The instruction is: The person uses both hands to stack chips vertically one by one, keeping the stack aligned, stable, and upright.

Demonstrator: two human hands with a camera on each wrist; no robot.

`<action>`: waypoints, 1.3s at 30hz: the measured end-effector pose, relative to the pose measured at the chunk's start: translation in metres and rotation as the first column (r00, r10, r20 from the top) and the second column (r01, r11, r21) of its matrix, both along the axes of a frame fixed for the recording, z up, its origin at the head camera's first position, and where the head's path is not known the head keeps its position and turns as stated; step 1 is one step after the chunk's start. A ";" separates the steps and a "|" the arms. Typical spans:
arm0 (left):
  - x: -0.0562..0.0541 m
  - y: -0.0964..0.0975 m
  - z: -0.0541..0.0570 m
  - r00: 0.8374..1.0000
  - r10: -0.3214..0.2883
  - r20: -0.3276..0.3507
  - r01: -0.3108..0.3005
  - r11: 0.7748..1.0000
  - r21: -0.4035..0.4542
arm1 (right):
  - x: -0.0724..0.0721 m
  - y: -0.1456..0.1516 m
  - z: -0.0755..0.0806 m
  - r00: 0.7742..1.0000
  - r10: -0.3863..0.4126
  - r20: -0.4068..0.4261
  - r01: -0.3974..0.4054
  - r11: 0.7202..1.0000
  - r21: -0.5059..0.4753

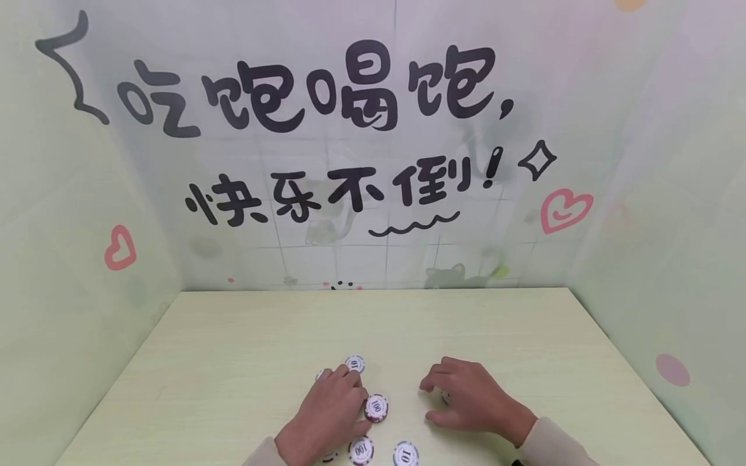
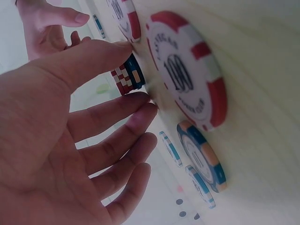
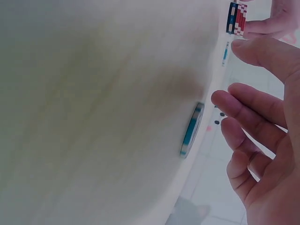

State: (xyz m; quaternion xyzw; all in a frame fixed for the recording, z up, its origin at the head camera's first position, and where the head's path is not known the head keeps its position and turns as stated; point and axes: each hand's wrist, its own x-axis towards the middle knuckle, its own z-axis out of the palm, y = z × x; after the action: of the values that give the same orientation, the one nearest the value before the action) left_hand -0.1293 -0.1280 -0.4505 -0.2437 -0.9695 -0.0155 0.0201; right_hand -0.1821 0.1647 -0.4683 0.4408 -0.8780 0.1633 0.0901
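Thumb and index finger of my left hand (image 1: 329,411) lie at opposite sides of a short stack of poker chips (image 1: 375,408), a 100 chip on top. In the left wrist view this stack (image 2: 127,77) shows red-and-white edges above a blue one, partly covered by the thumb; the other fingers spread loosely. My right hand (image 1: 472,398) hovers low over the table, thumb and fingers apart and holding nothing. Under it a poker chip (image 1: 445,397) shows partly. The right wrist view has a blue-and-white chip (image 3: 192,131) flat on the table just beyond those fingertips.
Loose chips surround the left hand: a 10 chip (image 1: 354,364) beyond it, a 100 chip (image 1: 361,450) and another 10 chip (image 1: 406,454) nearer. A blue-and-orange chip (image 2: 201,154) also lies there. Printed cloth walls (image 1: 373,252) enclose the pale wooden table (image 1: 262,336).
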 end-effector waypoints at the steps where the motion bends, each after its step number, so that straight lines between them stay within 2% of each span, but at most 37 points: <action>1: 0.000 0.000 0.000 1.000 -0.001 -0.001 0.001 1.000 0.003 | 0.000 0.003 0.000 1.000 -0.012 0.005 0.012 1.000 0.002; 6: 0.000 -0.001 -0.001 1.000 0.001 0.011 -0.001 1.000 0.003 | 0.002 0.015 -0.002 0.998 -0.057 0.021 0.057 0.998 0.008; 11: 0.000 -0.001 -0.001 1.000 0.006 0.019 -0.006 1.000 -0.004 | 0.002 0.025 -0.005 0.996 -0.084 0.001 0.084 0.996 0.014; 23: 0.000 -0.001 -0.001 1.000 -0.010 -0.014 0.010 1.000 0.006 | -0.002 0.036 -0.004 0.989 -0.148 -0.008 0.148 0.986 0.083; 33: -0.001 0.000 -0.001 1.000 -0.007 -0.007 0.007 1.000 0.002 | -0.006 0.038 -0.004 0.989 -0.146 0.007 0.145 0.986 0.085; 39: 0.000 0.000 0.000 1.000 -0.013 -0.015 0.013 1.000 -0.001 | -0.007 0.037 -0.003 0.986 -0.160 0.057 0.155 0.985 0.074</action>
State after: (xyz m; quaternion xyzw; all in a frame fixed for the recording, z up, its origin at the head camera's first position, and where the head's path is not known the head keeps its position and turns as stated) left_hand -0.1295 -0.1281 -0.4503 -0.2501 -0.9677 -0.0135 0.0274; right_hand -0.1889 0.2016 -0.4708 0.3676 -0.9176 0.1390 0.0600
